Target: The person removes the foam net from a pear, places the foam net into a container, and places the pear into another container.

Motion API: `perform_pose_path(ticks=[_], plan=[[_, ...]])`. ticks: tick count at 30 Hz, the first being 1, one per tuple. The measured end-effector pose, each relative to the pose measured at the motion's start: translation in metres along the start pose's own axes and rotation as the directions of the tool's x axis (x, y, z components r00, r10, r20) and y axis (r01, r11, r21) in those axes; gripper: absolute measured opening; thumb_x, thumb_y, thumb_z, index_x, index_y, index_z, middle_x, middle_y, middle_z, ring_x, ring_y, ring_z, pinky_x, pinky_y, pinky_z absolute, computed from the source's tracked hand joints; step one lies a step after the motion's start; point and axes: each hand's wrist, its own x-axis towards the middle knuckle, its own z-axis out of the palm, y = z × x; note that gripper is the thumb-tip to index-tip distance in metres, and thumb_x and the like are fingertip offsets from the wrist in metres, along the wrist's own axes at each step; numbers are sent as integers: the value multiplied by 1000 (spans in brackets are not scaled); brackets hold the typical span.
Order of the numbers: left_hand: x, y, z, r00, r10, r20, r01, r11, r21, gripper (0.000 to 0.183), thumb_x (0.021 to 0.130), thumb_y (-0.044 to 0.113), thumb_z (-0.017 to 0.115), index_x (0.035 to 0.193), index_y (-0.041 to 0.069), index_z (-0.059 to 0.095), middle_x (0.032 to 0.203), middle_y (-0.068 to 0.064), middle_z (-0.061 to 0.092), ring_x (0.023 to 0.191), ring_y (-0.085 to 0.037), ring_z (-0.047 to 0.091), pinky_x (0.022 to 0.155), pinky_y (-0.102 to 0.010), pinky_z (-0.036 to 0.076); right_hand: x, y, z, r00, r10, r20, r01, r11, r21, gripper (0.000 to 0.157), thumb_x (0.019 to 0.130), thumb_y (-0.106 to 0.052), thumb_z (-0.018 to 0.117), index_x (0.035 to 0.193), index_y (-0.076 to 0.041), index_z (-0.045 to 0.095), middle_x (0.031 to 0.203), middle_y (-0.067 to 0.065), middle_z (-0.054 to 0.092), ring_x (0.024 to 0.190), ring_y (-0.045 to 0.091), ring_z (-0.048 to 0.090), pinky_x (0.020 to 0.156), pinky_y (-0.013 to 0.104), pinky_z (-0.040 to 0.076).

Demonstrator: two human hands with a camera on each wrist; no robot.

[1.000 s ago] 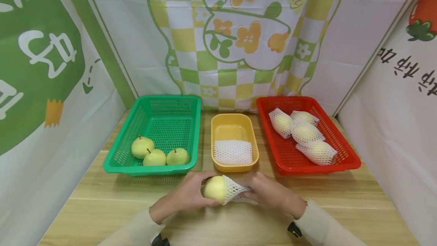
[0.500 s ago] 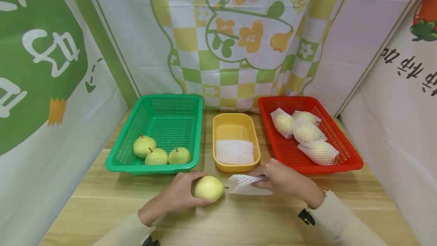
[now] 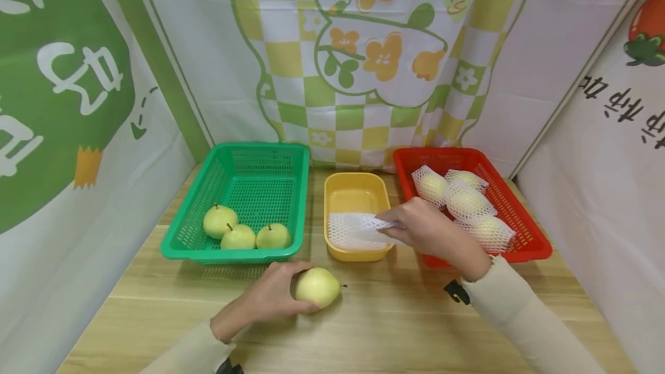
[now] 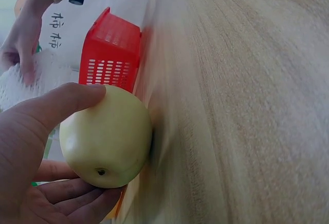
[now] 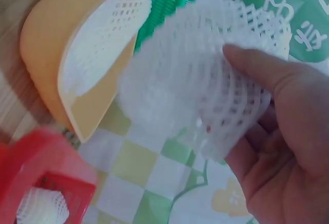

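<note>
On the table in front, a bare yellow-green pear (image 3: 318, 288) lies on its side, its stem toward the right. My left hand (image 3: 272, 295) grips it, thumb on the near side and fingers behind. In the left wrist view the thumb presses on the pear's side. My right hand (image 3: 431, 228) is raised over the right front of a yellow tray (image 3: 358, 198). Between thumb and fingers it pinches a white foam net sleeve (image 5: 190, 80), which is flat and holds no fruit. More white foam net (image 3: 343, 229) lies in the front half of that tray.
At the left stands a green basket (image 3: 260, 186) with 3 bare pears (image 3: 238, 238) near its front. A red basket (image 3: 519, 212) at the right holds several net-wrapped pears (image 3: 467, 198), partly covered by the right hand. A printed curtain (image 3: 343, 120) hangs behind.
The foam net has come off the pear. My right hand has carried it right, then up and away over the yellow tray. My left hand and the pear shifted slightly left, then stayed put.
</note>
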Motion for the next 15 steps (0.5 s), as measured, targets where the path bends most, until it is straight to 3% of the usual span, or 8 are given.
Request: perform_pose_path(ticks=[4, 9, 15], plan=[[0, 0, 0, 1000, -4, 2, 4, 1000, 4, 70, 76, 42, 93, 129, 2, 71, 119, -9, 78, 100, -19, 74, 81, -29, 61, 16, 0, 12, 996, -44, -83, 38, 996, -76, 18, 90, -9, 82, 108, -11, 81, 92, -1, 80, 74, 12, 70, 69, 32, 63], [0, 0, 0, 1000, -4, 11, 4, 1000, 5, 70, 77, 42, 93, 130, 2, 70, 120, -10, 77, 102, -20, 74, 82, -29, 61, 32, 1, 32, 988, -24, -151, -4, 984, -179, 20, 90, -6, 81, 110, -12, 79, 95, 0, 80, 75, 20, 72, 65, 38, 62], [0, 0, 0, 1000, 8, 14, -8, 1000, 7, 69, 78, 42, 92, 130, 3, 70, 120, -10, 78, 102, -20, 75, 82, -27, 61, 44, 4, 56, 985, -27, -173, -38, 931, -362, 19, 90, -10, 81, 107, -15, 74, 87, 2, 76, 57, 24, 63, 51, 40, 57]])
